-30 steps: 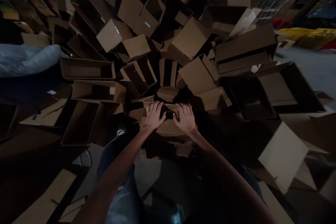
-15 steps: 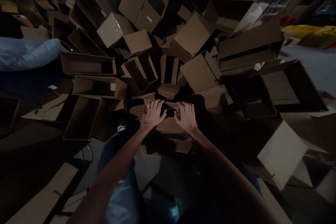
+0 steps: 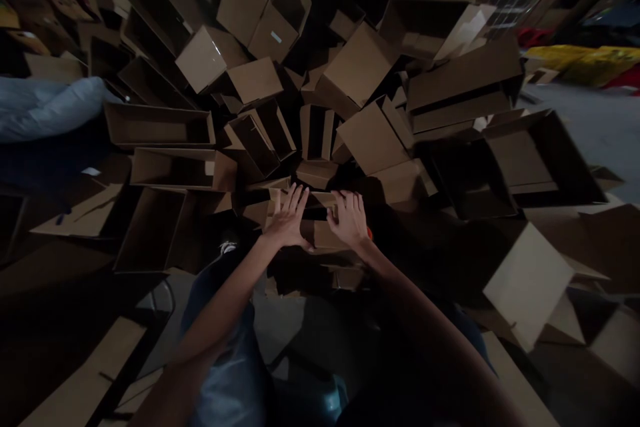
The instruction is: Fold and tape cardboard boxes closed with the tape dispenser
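A brown cardboard box [image 3: 327,237] stands between my knees, its top flaps partly folded with a dark gap between them. My left hand [image 3: 289,219] lies over the left end of the box, fingers spread and thumb stretched towards the near flap. At the right end, my right hand [image 3: 349,219] rests on the top, fingers reaching to the far flap [image 3: 321,200] and thumb apart from them. Neither hand is wrapped around anything that I can see. A small orange-red spot shows beside my right wrist; what it belongs to is hidden.
Open cardboard boxes are heaped ahead and to both sides, among them a long box [image 3: 160,125] at left and a wide one [image 3: 545,157] at right. A pale plastic-wrapped bundle [image 3: 50,107] lies far left. Yellow sacking [image 3: 585,63] is at the far right.
My left hand has opened out from the flap edge, its thumb moving down towards me. The right hand has shifted slightly left, along with the whole view.
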`<state>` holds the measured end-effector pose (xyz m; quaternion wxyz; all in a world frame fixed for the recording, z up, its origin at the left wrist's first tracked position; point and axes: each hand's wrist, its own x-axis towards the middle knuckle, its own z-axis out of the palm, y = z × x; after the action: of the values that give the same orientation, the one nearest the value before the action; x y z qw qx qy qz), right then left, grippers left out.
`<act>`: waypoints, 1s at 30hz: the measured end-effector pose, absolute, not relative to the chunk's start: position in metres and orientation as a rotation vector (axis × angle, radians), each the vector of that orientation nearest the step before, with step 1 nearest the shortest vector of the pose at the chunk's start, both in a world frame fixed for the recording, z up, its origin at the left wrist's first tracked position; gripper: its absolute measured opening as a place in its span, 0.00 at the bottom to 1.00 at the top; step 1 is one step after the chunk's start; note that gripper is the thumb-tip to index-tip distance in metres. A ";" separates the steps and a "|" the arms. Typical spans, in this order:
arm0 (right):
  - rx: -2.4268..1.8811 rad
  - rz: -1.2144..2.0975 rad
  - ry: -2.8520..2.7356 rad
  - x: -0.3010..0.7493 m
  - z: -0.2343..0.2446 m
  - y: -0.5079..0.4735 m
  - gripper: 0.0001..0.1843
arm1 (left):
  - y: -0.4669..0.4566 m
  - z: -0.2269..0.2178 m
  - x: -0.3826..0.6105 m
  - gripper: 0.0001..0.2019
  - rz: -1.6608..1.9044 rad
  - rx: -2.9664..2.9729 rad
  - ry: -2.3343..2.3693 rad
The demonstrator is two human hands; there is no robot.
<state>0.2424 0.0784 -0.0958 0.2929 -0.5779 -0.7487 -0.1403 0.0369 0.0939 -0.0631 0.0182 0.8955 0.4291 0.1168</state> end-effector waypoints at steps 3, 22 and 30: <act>-1.562 -0.393 -1.987 0.243 -0.097 0.079 0.26 | 0.095 -0.061 0.034 0.76 0.291 2.782 1.311; -1.564 -0.437 -1.978 0.244 -0.099 0.076 0.21 | 0.075 -0.058 0.038 0.62 0.533 2.789 1.353; -1.570 -0.427 -2.028 0.245 -0.099 0.076 0.16 | 0.071 -0.058 0.035 0.46 0.611 2.706 1.422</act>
<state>0.2448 0.0762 -0.0990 0.2676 -0.5819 -0.7515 -0.1583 0.0347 0.0713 -0.0585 0.0119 0.8680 0.4561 0.1960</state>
